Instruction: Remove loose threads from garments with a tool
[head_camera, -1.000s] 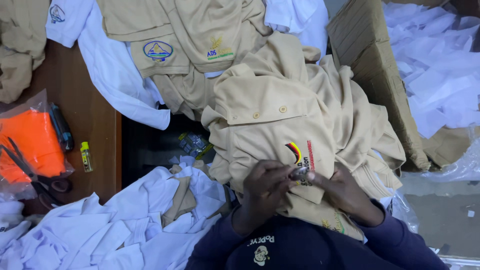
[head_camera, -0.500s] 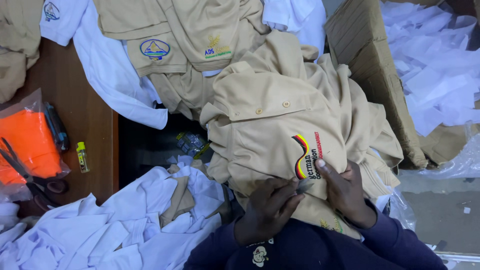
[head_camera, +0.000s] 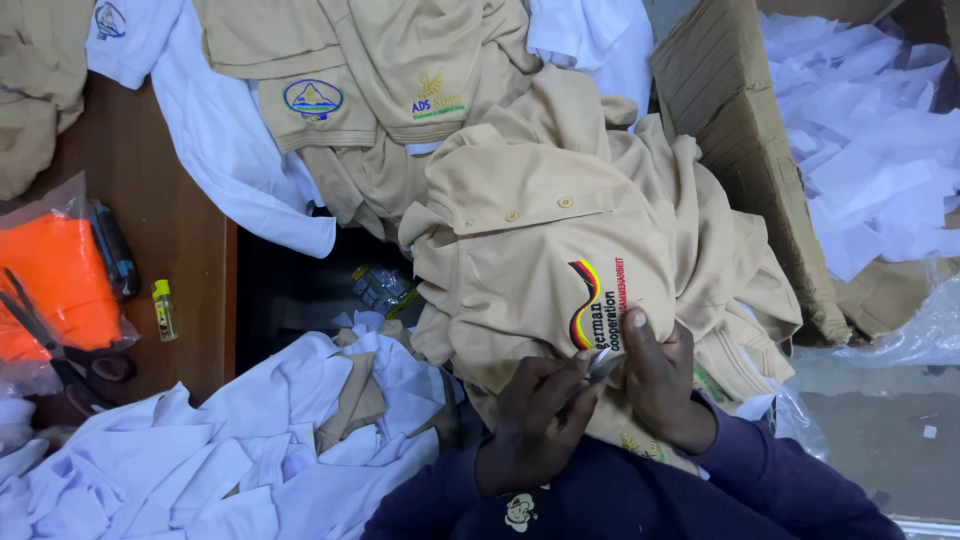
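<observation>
The tan shirt (head_camera: 560, 250) lies bunched in the lower middle of the frame, on the person's lap, its buttoned collar toward the upper left and its striped, curved emblem (head_camera: 583, 303) facing up. Both hands sit at the lower edge of that emblem. The right hand (head_camera: 660, 385) presses flat on the cloth, thumb laid just beside the emblem, its fingers spread and pinning the fabric rather than gripping it. The left hand (head_camera: 530, 420) has its fingers pinched around a small metal tool (head_camera: 603, 368), whose tip touches the shirt just below the emblem; what kind of tool it is cannot be told.

Judging by how things lie, the work on this emblem looks under way and not finished: the stitched design is whole, and the tool is at its edge.

Above it, in the upper middle, more tan shirts (head_camera: 370, 90) with other emblems lie heaped. White cloth pieces (head_camera: 200, 470) fill the lower left, and a cardboard box (head_camera: 735, 150) of white scraps stands at the upper right. On the wooden bench (head_camera: 165, 220) at left lie an orange packet (head_camera: 55, 285), scissors (head_camera: 60, 350) and a small yellow lighter (head_camera: 163, 308).
</observation>
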